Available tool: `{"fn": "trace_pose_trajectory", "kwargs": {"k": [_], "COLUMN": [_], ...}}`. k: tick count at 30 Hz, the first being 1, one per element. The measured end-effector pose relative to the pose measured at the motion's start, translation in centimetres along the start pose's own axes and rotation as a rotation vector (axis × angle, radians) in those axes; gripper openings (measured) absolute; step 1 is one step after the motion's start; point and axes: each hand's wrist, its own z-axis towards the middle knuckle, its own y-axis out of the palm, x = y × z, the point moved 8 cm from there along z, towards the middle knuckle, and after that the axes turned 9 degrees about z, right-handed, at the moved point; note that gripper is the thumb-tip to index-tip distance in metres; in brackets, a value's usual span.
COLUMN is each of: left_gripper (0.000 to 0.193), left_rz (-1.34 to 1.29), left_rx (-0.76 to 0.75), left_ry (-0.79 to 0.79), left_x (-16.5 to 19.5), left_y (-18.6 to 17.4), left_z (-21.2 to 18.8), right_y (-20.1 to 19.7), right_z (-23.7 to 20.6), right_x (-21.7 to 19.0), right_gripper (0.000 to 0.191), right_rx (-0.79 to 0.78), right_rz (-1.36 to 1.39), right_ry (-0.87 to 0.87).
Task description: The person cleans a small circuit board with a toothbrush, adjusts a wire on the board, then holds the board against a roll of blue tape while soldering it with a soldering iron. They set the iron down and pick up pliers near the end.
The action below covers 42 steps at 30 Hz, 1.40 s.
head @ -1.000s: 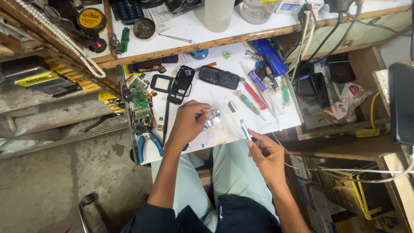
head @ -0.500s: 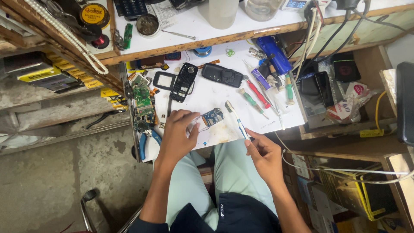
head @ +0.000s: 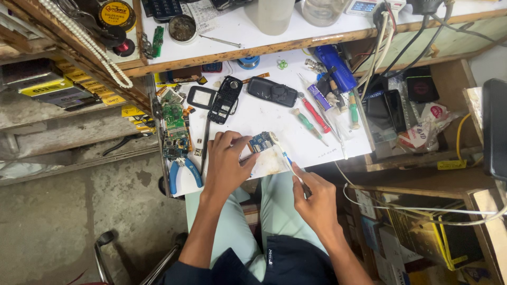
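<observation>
Slanting up-left, brush (head: 281, 151) (probably bristled) meets circuit board (head: 260, 142).

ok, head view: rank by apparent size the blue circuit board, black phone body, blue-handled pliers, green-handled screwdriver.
1. Blue-handled pliers and black phone body: look about alike, too close to rank.
2. Green-handled screwdriver: similar length but far slimmer.
3. Blue circuit board: smallest, pinned by the left hand; part may be hidden under its fingers.

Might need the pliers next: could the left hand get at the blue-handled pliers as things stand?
Probably yes. The pliers lie just beside the left hand on the white sheet, nothing between them, but that hand is holding down the small board.
</observation>
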Motion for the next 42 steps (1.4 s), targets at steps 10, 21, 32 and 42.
{"fn": "trace_pose_trajectory", "kwargs": {"k": [10, 21, 32, 42], "left_gripper": [0.039, 0.038, 0.038, 0.035], "left_rz": [-0.119, -0.148, -0.150, -0.141], "left_rx": [0.063, 0.021, 0.022, -0.006], "left_ry": [-0.060, -0.083, -0.106, -0.084], "left_x": [-0.6, -0.6, -0.6, -0.3], "left_y": [0.8, 0.9, 1.1, 0.9], "left_z": [-0.6, -0.5, -0.7, -0.4], "right_y": [-0.2, 2.1, -0.9, 0.7], "right_z": [-1.2, 2.6, -1.3, 0.9], "right_x": [-0.8, -2.0, -1.4, -1.8], "right_gripper": [0.033, 0.037, 0.038, 0.035], "right_rx": [-0.054, -0.080, -0.123, -0.093], "right_rz": [-0.118, -0.217, -0.249, -0.242], "right_ry": [0.078, 0.028, 0.133, 0.061]}}
